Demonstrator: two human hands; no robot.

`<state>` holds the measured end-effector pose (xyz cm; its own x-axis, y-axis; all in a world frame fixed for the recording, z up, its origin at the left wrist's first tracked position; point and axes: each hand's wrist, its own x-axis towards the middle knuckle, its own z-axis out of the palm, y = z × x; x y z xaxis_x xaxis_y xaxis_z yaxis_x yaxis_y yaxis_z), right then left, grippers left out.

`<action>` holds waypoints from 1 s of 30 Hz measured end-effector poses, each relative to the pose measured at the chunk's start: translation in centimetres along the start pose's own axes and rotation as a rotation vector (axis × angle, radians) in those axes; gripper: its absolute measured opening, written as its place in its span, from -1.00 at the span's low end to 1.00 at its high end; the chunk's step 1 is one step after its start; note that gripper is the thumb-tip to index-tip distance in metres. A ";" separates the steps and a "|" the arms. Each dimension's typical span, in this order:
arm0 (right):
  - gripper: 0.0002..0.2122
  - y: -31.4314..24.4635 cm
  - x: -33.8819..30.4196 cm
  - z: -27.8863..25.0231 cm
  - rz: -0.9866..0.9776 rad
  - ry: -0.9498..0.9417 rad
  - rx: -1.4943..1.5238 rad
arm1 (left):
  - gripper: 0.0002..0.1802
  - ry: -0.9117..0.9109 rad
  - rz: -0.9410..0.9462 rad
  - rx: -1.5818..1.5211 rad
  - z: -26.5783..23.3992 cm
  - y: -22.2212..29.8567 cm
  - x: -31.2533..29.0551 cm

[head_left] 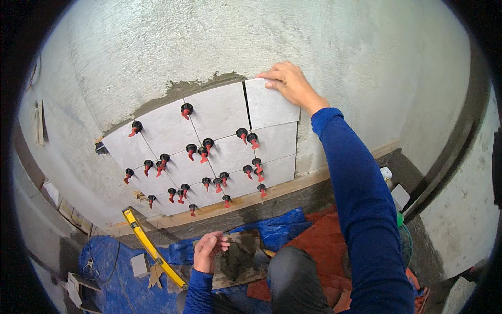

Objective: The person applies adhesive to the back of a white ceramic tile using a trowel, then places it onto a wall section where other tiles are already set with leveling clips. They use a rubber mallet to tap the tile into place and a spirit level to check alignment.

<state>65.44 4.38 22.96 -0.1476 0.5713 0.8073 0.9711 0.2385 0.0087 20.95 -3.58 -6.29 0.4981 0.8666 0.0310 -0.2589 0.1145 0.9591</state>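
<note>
The right hand [292, 86] pinched the white tile [271, 107] at the top row's right end (the left hand [208, 251], empty, hung half-open), where a premature release might have let it slip.

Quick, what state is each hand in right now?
Left hand: open, fingers loosely curled, nothing visible in it.
Right hand: closed on the top edge of the upper right tile.

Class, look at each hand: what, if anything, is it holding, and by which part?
The right hand holds a light grey wall tile by its top edge. The left hand has nothing visible in its grasp.
</note>
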 end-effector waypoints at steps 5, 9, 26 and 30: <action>-0.69 -0.7 -1.2 1.1 0.026 0.122 -0.121 | -0.46 0.002 0.015 -0.006 -0.1 0.2 -0.2; -0.70 -1.1 -1.8 2.0 0.018 0.239 -0.126 | -0.45 0.000 0.016 -0.005 -0.2 0.3 -0.4; -0.54 -2.0 -3.2 3.2 0.052 0.366 -0.191 | -0.54 -0.021 0.019 -0.019 -0.2 0.6 -0.5; -0.27 -2.7 -5.9 4.5 0.221 0.482 -0.211 | -0.54 -0.014 0.013 -0.031 -0.7 0.8 -0.7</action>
<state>62.90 3.88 15.48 0.1177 0.1547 0.9809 0.9929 -0.0364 -0.1134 19.85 -3.76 -5.78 0.5062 0.8611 0.0478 -0.2907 0.1182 0.9495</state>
